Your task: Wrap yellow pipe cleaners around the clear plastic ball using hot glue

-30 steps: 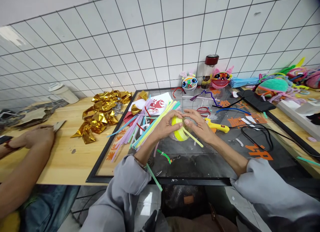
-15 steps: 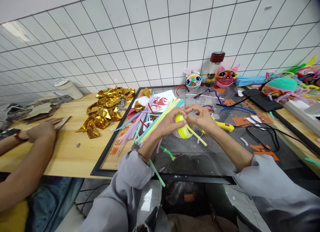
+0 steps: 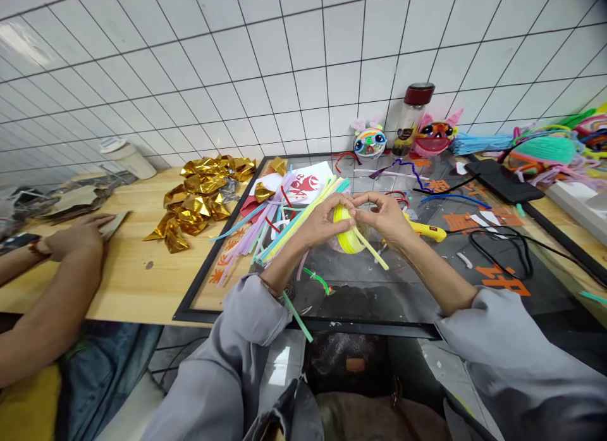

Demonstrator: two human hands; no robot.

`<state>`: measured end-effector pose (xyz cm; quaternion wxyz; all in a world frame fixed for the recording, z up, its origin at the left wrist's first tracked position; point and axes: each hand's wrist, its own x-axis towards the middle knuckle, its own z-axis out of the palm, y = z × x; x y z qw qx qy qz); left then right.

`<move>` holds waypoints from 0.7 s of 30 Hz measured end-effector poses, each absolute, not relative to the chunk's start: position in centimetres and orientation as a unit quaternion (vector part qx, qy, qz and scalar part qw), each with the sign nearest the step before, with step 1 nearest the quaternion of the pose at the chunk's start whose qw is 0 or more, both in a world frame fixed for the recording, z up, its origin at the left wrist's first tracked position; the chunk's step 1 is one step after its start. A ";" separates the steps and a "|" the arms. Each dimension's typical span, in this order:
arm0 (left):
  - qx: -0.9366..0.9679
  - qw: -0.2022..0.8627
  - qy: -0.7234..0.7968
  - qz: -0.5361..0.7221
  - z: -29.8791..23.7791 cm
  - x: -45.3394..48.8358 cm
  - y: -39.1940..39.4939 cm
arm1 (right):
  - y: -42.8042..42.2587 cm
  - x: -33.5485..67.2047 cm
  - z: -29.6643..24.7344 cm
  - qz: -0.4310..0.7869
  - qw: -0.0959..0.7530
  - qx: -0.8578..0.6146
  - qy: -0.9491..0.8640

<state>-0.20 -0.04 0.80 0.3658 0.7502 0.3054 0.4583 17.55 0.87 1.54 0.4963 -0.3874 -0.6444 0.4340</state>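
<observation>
Head view shows a wooden table [image 3: 137,292] running left of a black-framed board [image 3: 379,305], whose dark surface stretches between the forearms [image 3: 443,276] to its front edge. Coloured strips [image 3: 279,235] crowd the left hand [image 3: 322,224]; a glue gun [image 3: 430,231] sits just beside the right hand [image 3: 386,219]. Over the board, the left fingers grip a yellow-wrapped ball [image 3: 348,240], one yellow strip [image 3: 377,255] jutting out; the right fingertips meet near its top, their hold hidden. A second ago, those right fingers were spread wider.
</observation>
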 end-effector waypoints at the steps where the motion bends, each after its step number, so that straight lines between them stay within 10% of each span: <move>1: 0.750 0.368 0.303 0.459 0.8 -0.2 0.0 | 1.0 17.6 1.4 0.425 0.496 -0.385 -0.652; 21: 0.735 0.382 0.326 0.455 0.5 -0.3 0.0 | 1.2 19.0 0.2 0.301 0.544 -0.339 -0.706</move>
